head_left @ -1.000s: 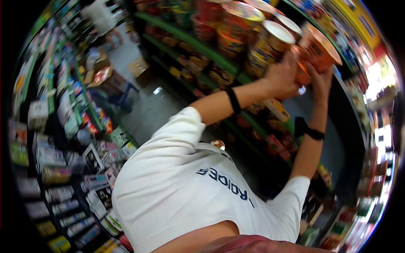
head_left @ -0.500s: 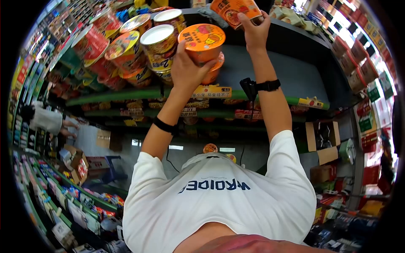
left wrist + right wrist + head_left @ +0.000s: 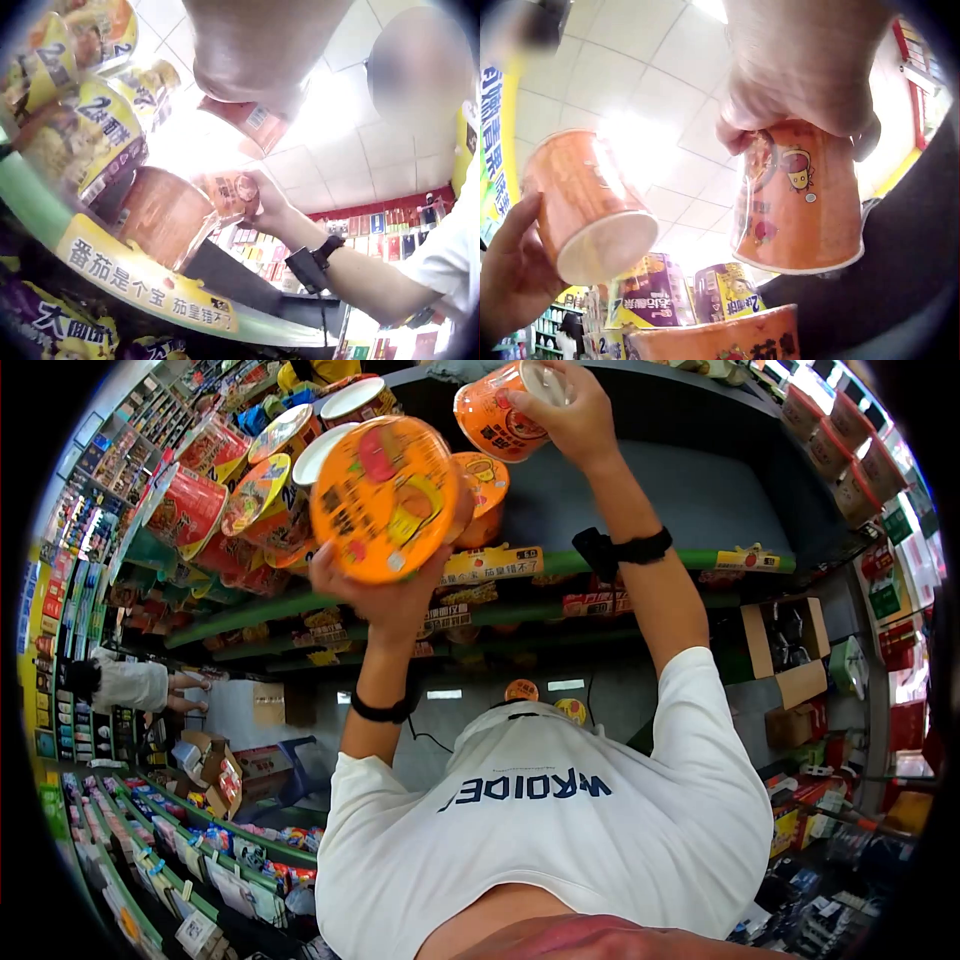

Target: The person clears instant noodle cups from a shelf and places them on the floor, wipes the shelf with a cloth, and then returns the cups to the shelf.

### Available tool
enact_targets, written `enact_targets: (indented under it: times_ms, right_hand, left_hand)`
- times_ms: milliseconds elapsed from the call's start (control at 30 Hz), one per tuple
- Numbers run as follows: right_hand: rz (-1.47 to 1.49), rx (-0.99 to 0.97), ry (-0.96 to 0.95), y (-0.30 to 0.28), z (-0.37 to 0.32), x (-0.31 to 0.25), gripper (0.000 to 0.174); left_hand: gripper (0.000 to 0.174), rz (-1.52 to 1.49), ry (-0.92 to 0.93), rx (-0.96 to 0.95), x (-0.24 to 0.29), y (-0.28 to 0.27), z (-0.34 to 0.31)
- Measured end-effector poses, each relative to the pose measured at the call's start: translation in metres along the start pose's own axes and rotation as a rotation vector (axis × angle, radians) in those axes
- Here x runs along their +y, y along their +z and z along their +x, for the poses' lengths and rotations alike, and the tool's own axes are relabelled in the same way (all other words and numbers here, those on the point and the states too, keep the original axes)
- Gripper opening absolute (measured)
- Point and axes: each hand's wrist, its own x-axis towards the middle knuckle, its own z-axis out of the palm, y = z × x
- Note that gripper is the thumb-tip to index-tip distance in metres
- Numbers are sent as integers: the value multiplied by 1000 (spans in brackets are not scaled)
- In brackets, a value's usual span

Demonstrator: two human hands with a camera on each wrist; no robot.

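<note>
In the head view the left hand [image 3: 385, 595] grips an orange noodle cup [image 3: 385, 500], its printed lid facing the camera. The right hand [image 3: 575, 415] holds a second orange cup [image 3: 498, 415], tilted, above the shelf. Another orange cup [image 3: 484, 495] stands on the shelf between them, partly behind the left hand's cup. In the right wrist view the right hand [image 3: 802, 75] grips its cup [image 3: 802, 202] from above, while the left hand [image 3: 514, 262] holds its cup [image 3: 592, 202] at the left. The left wrist view shows a standing orange cup [image 3: 166, 217] behind the price strip [image 3: 142, 281].
Red, yellow and white-lidded noodle cups [image 3: 190, 510] stand stacked on the shelf's left part. A green shelf edge [image 3: 690, 564] runs along the front. Open cardboard boxes [image 3: 790, 650] lie on the floor at the right; a person [image 3: 130, 682] is in the aisle at far left.
The left hand has lifted its orange cup off the one beneath and moved it left, nearer the camera. The right hand's cup has shifted left and tilted differently. Earlier, both hands were close together.
</note>
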Motion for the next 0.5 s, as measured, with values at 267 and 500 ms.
enact_targets:
  times_ms: [267,500]
  right_hand:
    - [0,-404,-321,26,-6,-41,53]
    - [-144,-531,-288,51,-26,-35,59]
  left_hand:
    - [102,-208,-362,233,31,-116,-70]
    - [98,-405,-738,414,50,-162,-149]
